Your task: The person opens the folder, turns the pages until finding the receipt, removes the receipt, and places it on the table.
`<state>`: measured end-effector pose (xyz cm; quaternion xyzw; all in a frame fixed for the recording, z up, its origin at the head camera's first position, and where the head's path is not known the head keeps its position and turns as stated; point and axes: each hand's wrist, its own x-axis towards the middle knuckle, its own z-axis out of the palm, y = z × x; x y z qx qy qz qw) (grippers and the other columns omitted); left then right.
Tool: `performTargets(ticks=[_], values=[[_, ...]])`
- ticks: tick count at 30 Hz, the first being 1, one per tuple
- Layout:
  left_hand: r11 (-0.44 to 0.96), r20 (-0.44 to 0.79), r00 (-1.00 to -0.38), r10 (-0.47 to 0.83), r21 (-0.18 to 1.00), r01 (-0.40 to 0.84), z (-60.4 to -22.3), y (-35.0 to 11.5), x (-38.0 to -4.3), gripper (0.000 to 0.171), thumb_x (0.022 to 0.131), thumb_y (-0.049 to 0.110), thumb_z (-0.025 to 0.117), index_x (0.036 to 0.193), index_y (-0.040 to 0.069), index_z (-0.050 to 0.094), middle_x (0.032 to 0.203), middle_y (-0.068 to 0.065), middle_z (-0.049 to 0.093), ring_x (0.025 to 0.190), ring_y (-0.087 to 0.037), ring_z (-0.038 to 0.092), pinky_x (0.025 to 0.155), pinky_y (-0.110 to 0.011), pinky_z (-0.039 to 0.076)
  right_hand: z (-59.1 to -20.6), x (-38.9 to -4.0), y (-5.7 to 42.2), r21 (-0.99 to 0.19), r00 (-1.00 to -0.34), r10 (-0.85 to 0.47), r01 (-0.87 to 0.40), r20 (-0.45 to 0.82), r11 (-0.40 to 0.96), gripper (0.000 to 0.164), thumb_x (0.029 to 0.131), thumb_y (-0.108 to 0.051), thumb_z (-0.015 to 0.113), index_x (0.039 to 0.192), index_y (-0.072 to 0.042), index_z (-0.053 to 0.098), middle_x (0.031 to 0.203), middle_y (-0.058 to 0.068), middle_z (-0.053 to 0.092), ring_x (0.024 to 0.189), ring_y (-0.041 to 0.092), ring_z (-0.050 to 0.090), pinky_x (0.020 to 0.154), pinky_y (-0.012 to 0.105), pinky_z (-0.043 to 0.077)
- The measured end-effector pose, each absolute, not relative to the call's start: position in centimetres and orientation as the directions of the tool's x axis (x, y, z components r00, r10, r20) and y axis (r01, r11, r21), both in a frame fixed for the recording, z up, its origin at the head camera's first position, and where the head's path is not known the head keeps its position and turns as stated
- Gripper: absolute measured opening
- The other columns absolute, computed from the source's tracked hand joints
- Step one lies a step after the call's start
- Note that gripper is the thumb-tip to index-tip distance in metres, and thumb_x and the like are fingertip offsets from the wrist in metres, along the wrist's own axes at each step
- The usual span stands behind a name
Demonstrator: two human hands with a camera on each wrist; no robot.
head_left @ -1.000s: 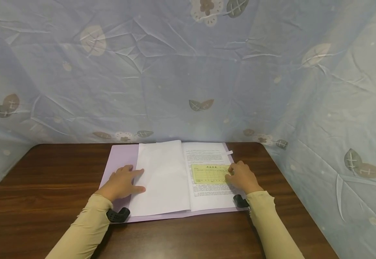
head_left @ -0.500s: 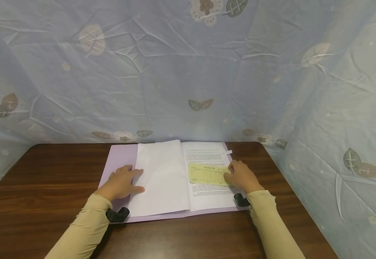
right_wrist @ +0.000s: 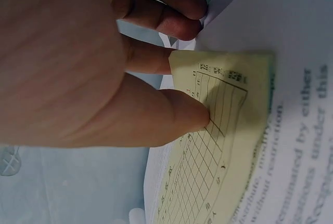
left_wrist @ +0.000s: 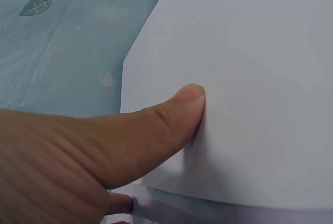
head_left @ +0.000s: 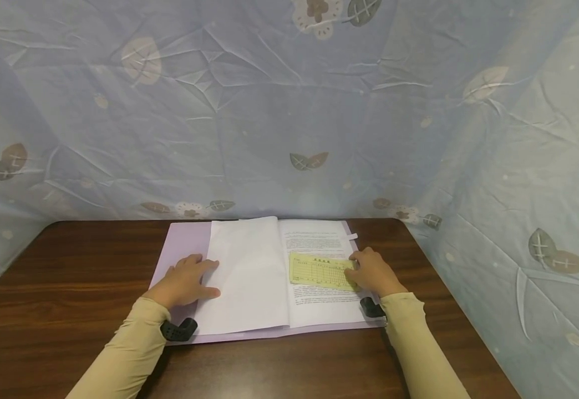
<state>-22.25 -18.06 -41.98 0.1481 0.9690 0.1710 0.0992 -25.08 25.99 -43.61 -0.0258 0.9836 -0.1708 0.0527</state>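
Observation:
A lilac folder [head_left: 192, 237] lies spread on the table with white sheets in it. My left hand [head_left: 183, 281] rests at the left edge of a blank white page [head_left: 249, 277]; its thumb [left_wrist: 171, 117] lies flat on that page in the left wrist view. Over the printed page [head_left: 314, 311] on the right is a yellow form slip [head_left: 314, 270] with a printed grid. My right hand [head_left: 375, 272] pinches the slip's right end, thumb [right_wrist: 182, 112] on top and a finger behind the paper in the right wrist view.
The dark wooden table [head_left: 70, 288] extends around the folder. A patterned pale blue cloth [head_left: 249, 138] hangs behind and to the right. A small white tab [head_left: 352, 236] sticks out from the folder's right edge. Black wrist devices [head_left: 179, 329] sit at both cuffs.
The yellow slip has shifted slightly left and tilted, its right end now lower, while my right hand keeps its grip. My left hand stays nearly still on the blank page.

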Motion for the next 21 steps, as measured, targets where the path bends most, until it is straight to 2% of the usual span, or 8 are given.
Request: performTargets(ticks=[10,21], values=[[0.895,-0.14,-0.935,0.325,0.366,0.256,-41.82,-18.05,-22.16,0.078,0.087,0.045,0.08,0.148,0.004,0.054,0.15,-0.04,0.038,0.139,-0.062,0.035,0.108,-0.078,0.027,-43.42,-24.89,25.83,-0.363,-0.994,-0.058,-0.021,-0.09,0.931,0.042,0.09,-0.024,0.073,0.122,0.003,0.068,0.115,0.017,0.059,0.098,0.03,0.053,0.087,0.052,0.049],[0.894,-0.135,-0.936,0.324,0.368,0.256,-41.71,-17.92,-22.13,0.077,0.087,0.044,0.08,0.147,0.004,0.054,0.15,-0.04,0.039,0.139,-0.062,0.035,0.107,-0.08,0.026,-43.35,-24.83,25.87,-0.375,-0.997,-0.04,-0.01,-0.072,0.927,0.018,0.097,-0.018,0.066,0.104,-0.001,0.07,0.109,0.014,0.059,0.089,0.027,0.055,0.072,0.042,0.048]])
